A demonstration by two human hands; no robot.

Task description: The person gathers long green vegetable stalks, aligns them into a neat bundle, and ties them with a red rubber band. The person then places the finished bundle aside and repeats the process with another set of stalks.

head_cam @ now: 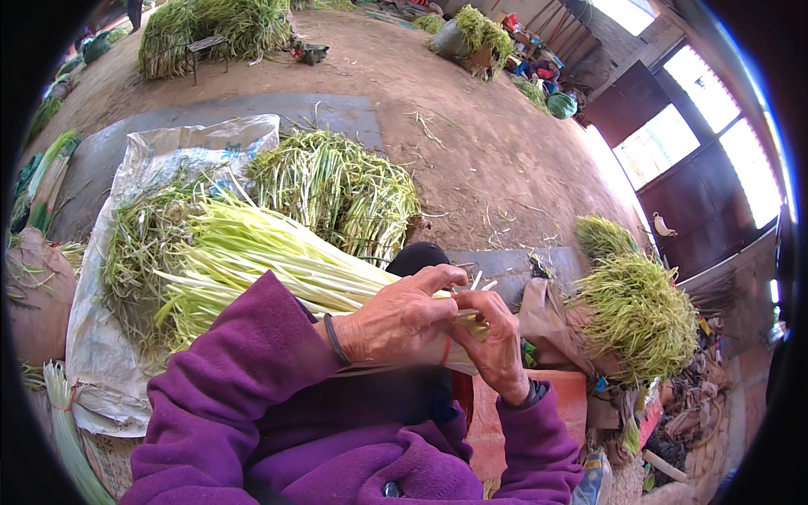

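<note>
A large bundle of long pale yellow-green leafy stalks lies across my lap, its leaf tips to the left and its white ends at my hands. My left hand rests on the bundle near the white ends, thumb and fingers pinched close to a thin red tie. Against the same ends, my right hand has its fingers bent, meeting the left hand's fingertips. Whether either hand grips stalks or the tie is partly hidden by the fingers.
A white woven sack carries loose trimmings. Beyond the bundle lies a heap of green stalks. At the right stand another leafy heap and a red box. A tied bundle lies lower left.
</note>
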